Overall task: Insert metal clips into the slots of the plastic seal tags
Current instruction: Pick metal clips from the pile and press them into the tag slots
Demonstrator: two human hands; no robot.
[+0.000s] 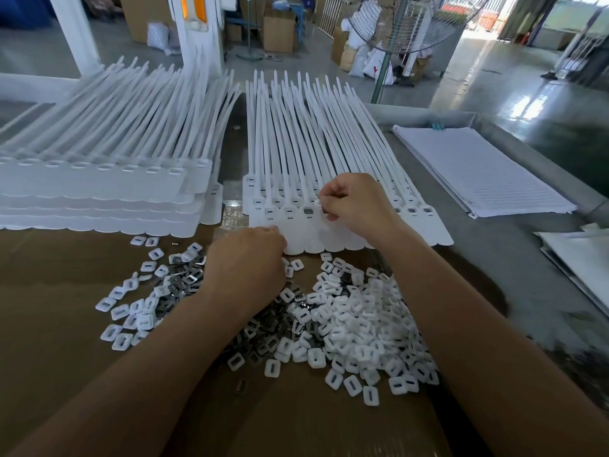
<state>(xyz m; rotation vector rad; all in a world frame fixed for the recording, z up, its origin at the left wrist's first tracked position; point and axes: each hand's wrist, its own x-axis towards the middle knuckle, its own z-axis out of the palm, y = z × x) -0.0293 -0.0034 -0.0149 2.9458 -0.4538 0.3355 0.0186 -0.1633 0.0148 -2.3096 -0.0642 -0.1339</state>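
I'm mid-insertion: my right hand (351, 201) pinches a small white piece (317, 203) at 1 slot of the seal tags (309, 237) on the desk (494, 258). My left hand (247, 258) rests on their edge, and I cannot tell its grip. Next, I judge, press it squarely home.

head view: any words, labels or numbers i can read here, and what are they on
No text can be read.
Stack of white sheets: faint printed lines, too blurred to read.
White sack in the background: a red mark, too small to read.
Seal tags and cardboard boxes: no lettering shows.
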